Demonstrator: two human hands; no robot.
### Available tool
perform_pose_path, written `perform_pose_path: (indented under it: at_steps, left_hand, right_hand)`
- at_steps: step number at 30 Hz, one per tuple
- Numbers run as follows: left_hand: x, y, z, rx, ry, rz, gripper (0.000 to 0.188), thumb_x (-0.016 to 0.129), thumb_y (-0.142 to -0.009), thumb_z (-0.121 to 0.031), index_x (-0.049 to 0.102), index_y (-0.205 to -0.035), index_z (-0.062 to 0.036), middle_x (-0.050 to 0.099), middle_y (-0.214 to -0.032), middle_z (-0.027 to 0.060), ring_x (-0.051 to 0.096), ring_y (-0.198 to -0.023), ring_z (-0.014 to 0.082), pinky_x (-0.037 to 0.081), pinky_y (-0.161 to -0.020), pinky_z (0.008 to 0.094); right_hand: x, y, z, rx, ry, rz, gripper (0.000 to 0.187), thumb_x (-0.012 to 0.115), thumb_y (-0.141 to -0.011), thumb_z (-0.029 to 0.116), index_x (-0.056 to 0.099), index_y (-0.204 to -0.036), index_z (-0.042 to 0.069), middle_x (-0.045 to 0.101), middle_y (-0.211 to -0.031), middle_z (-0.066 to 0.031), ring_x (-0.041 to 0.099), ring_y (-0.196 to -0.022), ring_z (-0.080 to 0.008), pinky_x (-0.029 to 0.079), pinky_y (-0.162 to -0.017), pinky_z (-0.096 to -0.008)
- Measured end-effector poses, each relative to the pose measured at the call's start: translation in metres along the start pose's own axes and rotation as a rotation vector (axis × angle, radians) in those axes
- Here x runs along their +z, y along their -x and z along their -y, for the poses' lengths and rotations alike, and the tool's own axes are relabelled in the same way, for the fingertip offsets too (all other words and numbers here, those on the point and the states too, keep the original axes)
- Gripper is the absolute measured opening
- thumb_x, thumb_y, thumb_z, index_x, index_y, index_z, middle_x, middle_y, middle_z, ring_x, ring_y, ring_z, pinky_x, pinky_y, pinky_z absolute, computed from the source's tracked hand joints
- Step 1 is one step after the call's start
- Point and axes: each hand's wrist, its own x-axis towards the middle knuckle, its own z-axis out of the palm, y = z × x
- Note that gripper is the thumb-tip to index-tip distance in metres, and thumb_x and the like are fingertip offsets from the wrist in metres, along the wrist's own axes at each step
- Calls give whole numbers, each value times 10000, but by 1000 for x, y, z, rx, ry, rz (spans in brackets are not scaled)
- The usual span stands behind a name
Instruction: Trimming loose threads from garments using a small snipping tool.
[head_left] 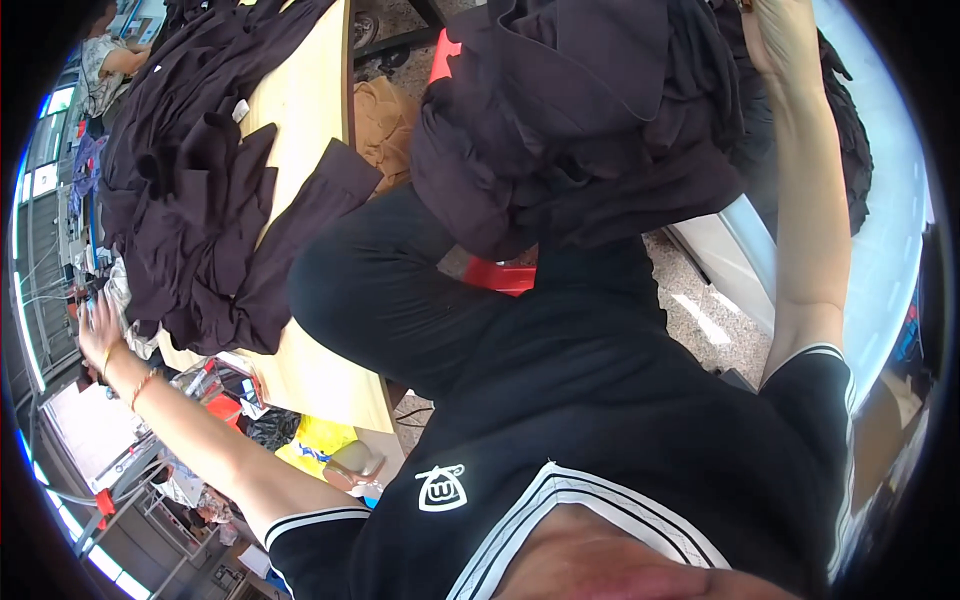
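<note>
Oddly tilted, the view looks down the person's own black shirt [640, 400], white-striped at the sleeves, with both arms stretched wide apart. All places below are taken from the wooden tabletop [300, 110].

The left hand [97, 325] reaches to the near left corner of the tabletop, a thin bracelet on its wrist. Its fingers [90, 300] lie loosely spread and rest on a small bunch of pale cloth [125, 305], which sits right at the edge of the pile of dark garments [190, 190]. That pile covers most of the tabletop's left half, one sleeve-like flap hanging over its right edge.

The right hand [785, 35] is raised well to the right of the tabletop, off its surface. It touches the top of a second heap of dark garments [580, 120], which bulks above the person's lap, beside a red stool [505, 275]. Whether its fingers are pinching the cloth or only pressing it I cannot tell, since they are cut by the picture's upper rim.

Beyond the tabletop's far left corner, another person [105, 60] sits at work.
</note>
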Motion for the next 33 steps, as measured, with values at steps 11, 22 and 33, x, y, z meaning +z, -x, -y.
perform_pose_path:
  at_steps: [11,22,33]
  left_hand:
    - [296,262,192,284,-626,1555,501,579,-957,-382,521,-1358,-88,583,-1290,77,571,-1102,104,436,-927,257]
    - [327,255,217,-190,-479,1470,375,585,-881,-52,598,-1256,-33,654,-989,51,634,-857,119,531,-810,262]
    - [373,265,233,1254,-300,1341,399,572,-959,-238,540,-1343,-136,587,-1232,77,564,-1132,182,418,-1006,316]
  right_hand:
    - [-14,-5,-31,105,505,203,382,662,-913,240,629,-1200,-9,634,-948,20,550,-781,-53,431,-718,-179]
    - [-5,-5,-52,-10,537,265,363,794,-782,285,692,-987,4,448,-618,73,413,-590,-25,349,-543,-206]
    - [11,1,-35,-365,642,154,168,771,-797,105,730,-937,24,633,-736,-30,519,-635,-71,412,-592,-215]
